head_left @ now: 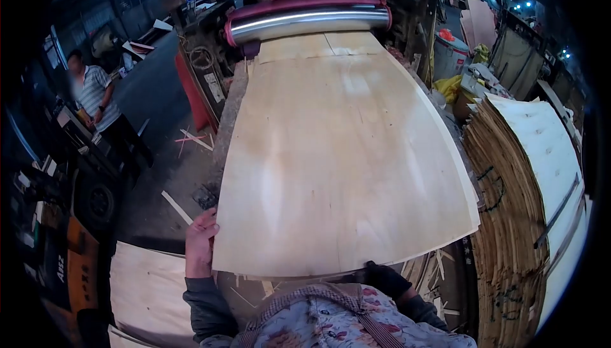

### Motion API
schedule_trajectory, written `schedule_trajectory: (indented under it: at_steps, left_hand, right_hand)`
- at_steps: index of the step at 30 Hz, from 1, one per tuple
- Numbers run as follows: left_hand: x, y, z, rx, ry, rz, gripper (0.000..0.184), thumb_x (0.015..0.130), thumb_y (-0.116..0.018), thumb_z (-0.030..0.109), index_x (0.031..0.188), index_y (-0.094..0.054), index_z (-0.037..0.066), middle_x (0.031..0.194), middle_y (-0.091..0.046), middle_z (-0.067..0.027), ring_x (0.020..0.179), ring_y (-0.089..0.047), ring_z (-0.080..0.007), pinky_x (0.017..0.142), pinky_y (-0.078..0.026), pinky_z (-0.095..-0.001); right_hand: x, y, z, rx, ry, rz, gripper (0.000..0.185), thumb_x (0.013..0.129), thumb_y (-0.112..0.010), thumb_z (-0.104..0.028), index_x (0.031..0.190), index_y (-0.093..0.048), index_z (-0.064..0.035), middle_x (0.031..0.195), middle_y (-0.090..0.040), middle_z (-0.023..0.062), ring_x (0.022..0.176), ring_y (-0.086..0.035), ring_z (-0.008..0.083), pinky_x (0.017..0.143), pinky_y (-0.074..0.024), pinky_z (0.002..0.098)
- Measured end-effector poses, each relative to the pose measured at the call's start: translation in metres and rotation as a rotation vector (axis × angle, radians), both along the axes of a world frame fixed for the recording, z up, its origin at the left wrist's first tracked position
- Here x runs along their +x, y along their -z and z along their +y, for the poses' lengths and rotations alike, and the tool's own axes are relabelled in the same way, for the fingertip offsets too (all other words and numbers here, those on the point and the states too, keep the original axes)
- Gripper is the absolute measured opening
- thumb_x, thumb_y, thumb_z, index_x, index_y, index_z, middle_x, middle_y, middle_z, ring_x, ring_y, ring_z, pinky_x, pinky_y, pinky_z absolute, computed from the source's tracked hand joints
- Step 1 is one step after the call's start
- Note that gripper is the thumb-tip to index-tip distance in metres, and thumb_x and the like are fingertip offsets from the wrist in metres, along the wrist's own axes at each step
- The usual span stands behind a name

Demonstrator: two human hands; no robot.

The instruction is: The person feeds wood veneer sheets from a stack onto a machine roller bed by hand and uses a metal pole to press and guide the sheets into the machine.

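Observation:
A large pale wood veneer sheet [331, 157] lies in front of me, its far end reaching a machine with a shiny metal roller [312, 18]. At the sheet's near left corner, my left hand [202, 233] is bare, with its fingers bent round the left edge. My right hand [387, 280] wears a dark glove and touches the near edge with a fingertip; its other fingers are too dark to make out.
A tall stack of veneer [509, 221] stands at the right. Pale sheets [149, 284] lie low at the left. A person [98, 97] stands at the left beside a forklift [83, 259]. Wood scraps [177, 208] litter the floor.

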State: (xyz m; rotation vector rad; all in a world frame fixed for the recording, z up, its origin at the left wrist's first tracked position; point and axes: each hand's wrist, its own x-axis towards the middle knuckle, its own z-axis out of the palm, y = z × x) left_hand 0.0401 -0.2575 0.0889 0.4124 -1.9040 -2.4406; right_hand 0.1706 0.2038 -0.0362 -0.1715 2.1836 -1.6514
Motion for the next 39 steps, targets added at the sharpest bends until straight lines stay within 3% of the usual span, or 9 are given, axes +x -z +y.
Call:
schedule_trajectory:
  at_steps: [1,4,5,9,11,16,18,29,39]
  left_hand:
    - [0.002,-0.010,0.002,0.002,-0.038,0.030,0.043,0.079,-0.048,-0.011,0.121,-0.054,0.000,0.098,-0.066,-0.0129,0.084,-0.065,-0.0192,0.075,-0.053,-0.0291]
    - [0.001,-0.015,0.001,0.023,-0.061,0.070,0.045,0.080,-0.047,-0.011,0.124,-0.050,0.000,0.099,-0.065,-0.0174,0.084,-0.066,-0.0212,0.074,-0.055,-0.0313]
    - [0.001,-0.012,0.000,0.039,-0.091,0.051,0.045,0.080,-0.048,-0.011,0.124,-0.050,0.000,0.098,-0.065,-0.0170,0.083,-0.066,-0.0213,0.074,-0.055,-0.0314]
    - [-0.016,0.055,-0.034,-0.047,-0.044,-0.036,0.042,0.082,-0.052,-0.005,0.123,-0.050,0.002,0.095,-0.065,-0.0113,0.077,-0.064,-0.0178,0.069,-0.054,-0.0280]
    - [-0.020,0.061,-0.011,-0.154,-0.128,-0.141,0.037,0.083,-0.056,0.001,0.120,-0.052,0.004,0.092,-0.062,-0.0048,0.076,-0.060,-0.0119,0.065,-0.048,-0.0248]
    - [-0.024,0.177,-0.009,-1.290,0.056,-0.144,0.064,0.076,-0.065,0.018,0.132,-0.042,-0.003,0.126,-0.048,-0.0292,0.120,-0.045,-0.0392,0.102,-0.036,-0.0424]
    - [-0.013,0.210,0.007,-0.817,0.075,-0.251,0.072,0.078,-0.066,0.023,0.136,-0.035,-0.006,0.140,-0.030,-0.0324,0.134,-0.026,-0.0403,0.109,-0.027,-0.0409]
    - [0.003,0.168,0.068,-1.009,0.050,-0.227,0.076,0.079,-0.069,0.030,0.140,-0.033,0.003,0.145,-0.021,-0.0275,0.134,-0.026,-0.0370,0.107,-0.030,-0.0412]
    - [0.005,0.162,0.055,-1.070,0.066,-0.234,0.046,0.076,-0.067,0.017,0.120,-0.061,0.009,0.144,-0.025,-0.0262,0.132,-0.031,-0.0349,0.104,-0.034,-0.0382]
  right_hand:
    - [0.002,0.003,0.003,0.125,-0.017,0.069,0.041,0.097,-0.045,-0.035,0.108,-0.059,0.0022,0.100,-0.066,0.0139,0.091,-0.063,0.0246,0.085,-0.0498,0.0341]
    - [-0.001,0.050,0.020,-0.811,0.424,-0.571,0.033,0.094,-0.054,-0.026,0.112,-0.059,0.0012,0.102,-0.065,0.0107,0.091,-0.062,0.0207,0.080,-0.0503,0.0322]
    - [-0.009,-0.026,-0.003,-0.740,0.545,-0.607,0.030,0.092,-0.058,-0.030,0.099,-0.062,-0.0006,0.087,-0.064,0.0037,0.077,-0.058,0.0149,0.067,-0.0488,0.0296]
    - [-0.034,0.024,0.017,0.051,0.217,0.112,0.030,0.092,-0.057,-0.031,0.090,-0.060,-0.0009,0.080,-0.059,0.0017,0.067,-0.056,0.0142,0.065,-0.0505,0.0310]
    - [-0.072,0.002,0.013,-0.580,0.436,-0.236,0.029,0.095,-0.052,-0.026,0.084,-0.058,0.0000,0.075,-0.061,0.0065,0.070,-0.061,0.0194,0.068,-0.0514,0.0332]
    - [-0.189,-0.004,0.020,-0.848,0.503,-0.246,0.026,0.096,-0.051,-0.023,0.084,-0.059,-0.0010,0.081,-0.064,0.0121,0.078,-0.064,0.0247,0.079,-0.0539,0.0393]
    - [-0.233,0.001,0.022,-0.905,0.500,-0.221,0.028,0.091,-0.060,-0.027,0.080,-0.062,-0.0009,0.077,-0.066,0.0122,0.076,-0.066,0.0238,0.073,-0.0556,0.0369]
    - [-0.350,0.014,0.012,-1.175,0.431,-0.214,0.015,0.093,-0.055,-0.020,0.096,-0.057,-0.0050,0.098,-0.064,0.0149,0.092,-0.063,0.0294,0.085,-0.0521,0.0428]
    - [-0.177,0.029,-0.013,-0.983,0.098,-0.464,0.035,0.095,-0.050,-0.020,0.124,-0.050,-0.0013,0.118,-0.058,0.0169,0.109,-0.058,0.0313,0.095,-0.0463,0.0450]
